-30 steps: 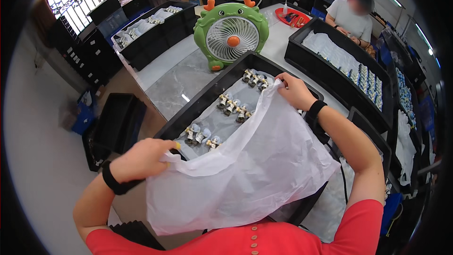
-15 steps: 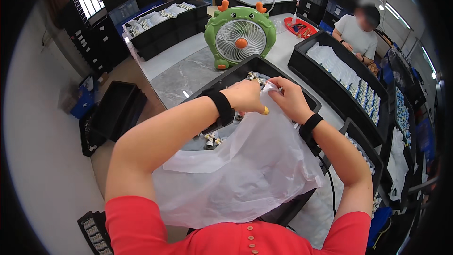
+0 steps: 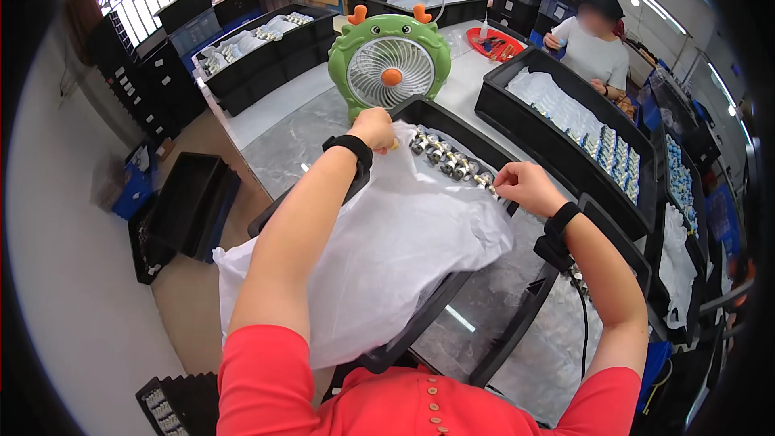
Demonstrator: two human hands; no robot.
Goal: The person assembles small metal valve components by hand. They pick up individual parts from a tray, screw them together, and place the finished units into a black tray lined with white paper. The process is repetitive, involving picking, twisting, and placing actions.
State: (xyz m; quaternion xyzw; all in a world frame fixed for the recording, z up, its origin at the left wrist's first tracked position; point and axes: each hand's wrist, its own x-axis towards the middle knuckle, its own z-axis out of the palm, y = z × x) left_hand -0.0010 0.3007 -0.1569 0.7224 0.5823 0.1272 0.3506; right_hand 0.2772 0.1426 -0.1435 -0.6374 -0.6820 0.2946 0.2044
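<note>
One white bag drapes over the near end of a black tray on the grey counter, its tail hanging past the counter's near edge; the left hand pinches the bag's far edge, the right hand pinches its right edge; about eight metal fittings lie uncovered at the tray's far end; one green fan stands behind.

You have one view only, from your head, looking steeply down and forward over your own arms, close to the tray and bag before you. The fan sits straight ahead across the table. The fisheye bends the rim, so far edges are probably unreliable.
</note>
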